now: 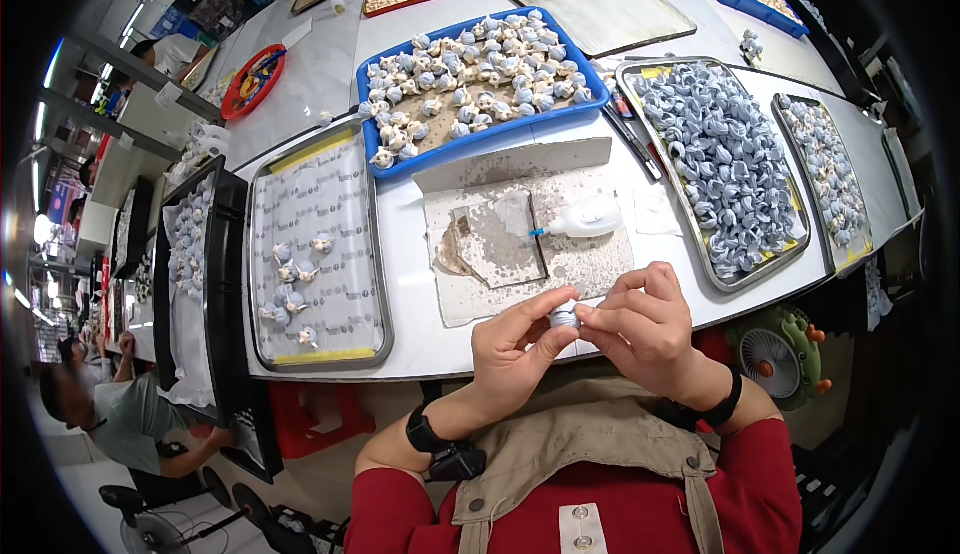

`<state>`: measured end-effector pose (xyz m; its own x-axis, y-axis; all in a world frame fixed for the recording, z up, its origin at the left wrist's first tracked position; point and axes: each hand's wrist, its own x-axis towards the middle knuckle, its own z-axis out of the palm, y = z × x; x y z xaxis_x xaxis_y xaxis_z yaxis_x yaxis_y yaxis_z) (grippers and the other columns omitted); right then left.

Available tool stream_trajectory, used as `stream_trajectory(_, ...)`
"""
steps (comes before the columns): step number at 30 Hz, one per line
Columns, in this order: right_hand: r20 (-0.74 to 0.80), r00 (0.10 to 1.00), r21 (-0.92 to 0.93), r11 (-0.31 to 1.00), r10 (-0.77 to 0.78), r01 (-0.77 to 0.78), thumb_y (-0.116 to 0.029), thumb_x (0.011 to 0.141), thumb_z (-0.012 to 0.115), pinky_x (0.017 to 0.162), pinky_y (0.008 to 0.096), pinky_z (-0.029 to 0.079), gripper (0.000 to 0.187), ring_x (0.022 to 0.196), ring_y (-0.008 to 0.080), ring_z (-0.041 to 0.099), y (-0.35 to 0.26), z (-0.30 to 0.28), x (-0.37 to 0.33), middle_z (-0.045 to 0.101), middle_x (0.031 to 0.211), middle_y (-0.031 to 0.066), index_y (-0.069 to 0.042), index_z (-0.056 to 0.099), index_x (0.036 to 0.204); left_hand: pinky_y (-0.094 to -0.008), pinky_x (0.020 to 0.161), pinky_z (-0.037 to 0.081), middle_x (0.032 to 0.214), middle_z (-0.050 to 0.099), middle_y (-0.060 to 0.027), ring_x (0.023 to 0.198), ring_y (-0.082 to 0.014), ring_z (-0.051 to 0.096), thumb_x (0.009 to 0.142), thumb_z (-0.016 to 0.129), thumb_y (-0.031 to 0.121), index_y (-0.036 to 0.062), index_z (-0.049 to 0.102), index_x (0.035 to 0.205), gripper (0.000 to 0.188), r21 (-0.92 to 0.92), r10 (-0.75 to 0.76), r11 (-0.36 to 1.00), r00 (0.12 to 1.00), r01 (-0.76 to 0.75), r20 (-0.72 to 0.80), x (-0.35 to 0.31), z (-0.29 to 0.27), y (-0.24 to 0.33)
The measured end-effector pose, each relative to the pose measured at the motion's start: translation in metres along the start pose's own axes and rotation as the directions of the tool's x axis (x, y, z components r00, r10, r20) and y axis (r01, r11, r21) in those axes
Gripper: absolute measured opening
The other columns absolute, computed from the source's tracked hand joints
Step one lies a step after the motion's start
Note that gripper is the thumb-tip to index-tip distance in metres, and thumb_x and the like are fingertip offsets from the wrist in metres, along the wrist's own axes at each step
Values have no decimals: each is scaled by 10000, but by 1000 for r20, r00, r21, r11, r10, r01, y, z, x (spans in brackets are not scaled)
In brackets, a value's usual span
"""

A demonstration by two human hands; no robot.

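Just past the table's near edge, my left hand (512, 349) pinches a small grey-blue swirled piece (565, 318) between thumb and forefinger. The fingertips of my right hand (645, 322) close on the same piece from the other side. Beyond my hands lies a stained cardboard sheet (590, 264), its far flap folded up. A white squeeze bottle (590, 217) with a blue tip rests on its side there. To the right, a metal tray (722, 282) is heaped with similar grey-blue swirls. On the left, a paper-lined tray (318, 357) carries several blue-and-cream pieces (284, 300).
A blue tray (372, 144) of blue-and-cream pieces stands behind the cardboard. Pens (640, 149) lie beside the right metal tray. Farther back are an empty-looking flat tray (610, 14) and a red basket (238, 104). A green fan (778, 356) stands below the table; another person (140, 419) sits left.
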<state>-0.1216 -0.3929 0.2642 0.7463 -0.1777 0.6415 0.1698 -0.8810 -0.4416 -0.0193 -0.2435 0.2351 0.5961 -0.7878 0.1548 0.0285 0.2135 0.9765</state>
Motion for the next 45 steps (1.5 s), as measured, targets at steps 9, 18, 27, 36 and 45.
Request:
stream_trajectory(9, 9, 998, -35, 998, 57, -56, -103, 661, 756, 652, 338, 323, 173, 690, 161, 557, -15, -2, 0, 558, 641, -26, -108, 679, 817, -258, 742, 533, 1097, 646, -155, 903, -154, 639, 830, 698, 115, -11, 613, 1147, 352, 210, 141, 968, 990, -136, -10, -1, 1, 3)
stream_trajectory(18, 39, 997, 167, 984, 60, -66, -113, 662, 781, 688, 312, 399, 273, 757, 200, 569, -1, -2, 3, 596, 783, 22, -83, 653, 900, -273, 803, 519, 1087, 648, -155, 946, -179, 635, 835, 683, 63, -27, 617, 1117, 304, 118, 211, 969, 976, -216, 54, 4, -3, 0)
stream_trajectory(27, 523, 847, 724, 475, 94, -500, -167, 791, 722, 911, 307, 453, 614, 1055, 179, 583, 9, -3, 7, 589, 1212, 107, -44, 465, 1335, -318, 875, 490, 1103, 635, -190, 1039, -238, 614, 862, 661, 200, -49, 571, 1176, 411, -34, 37, 999, 967, -29, 254, 5, -11, 18)
stream_trajectory(36, 599, 789, 773, 158, 136, -614, -138, 779, 750, 950, 311, 447, 488, 1094, 175, 573, 5, -1, 1, 602, 1195, 127, -7, 559, 1209, -269, 784, 523, 1054, 664, -138, 910, -193, 660, 876, 633, 159, 28, 611, 1166, 320, 86, 180, 972, 933, -217, 312, 6, -7, 18)
stream_trajectory(45, 588, 797, 799, 56, 139, -599, -81, 749, 764, 986, 342, 424, 391, 1118, 207, 564, 7, -7, 2, 618, 1155, 164, 14, 619, 1100, -281, 783, 532, 1029, 678, -136, 887, -207, 672, 869, 629, 88, 22, 628, 1140, 278, 44, 199, 972, 912, -229, 359, 10, -3, 22)
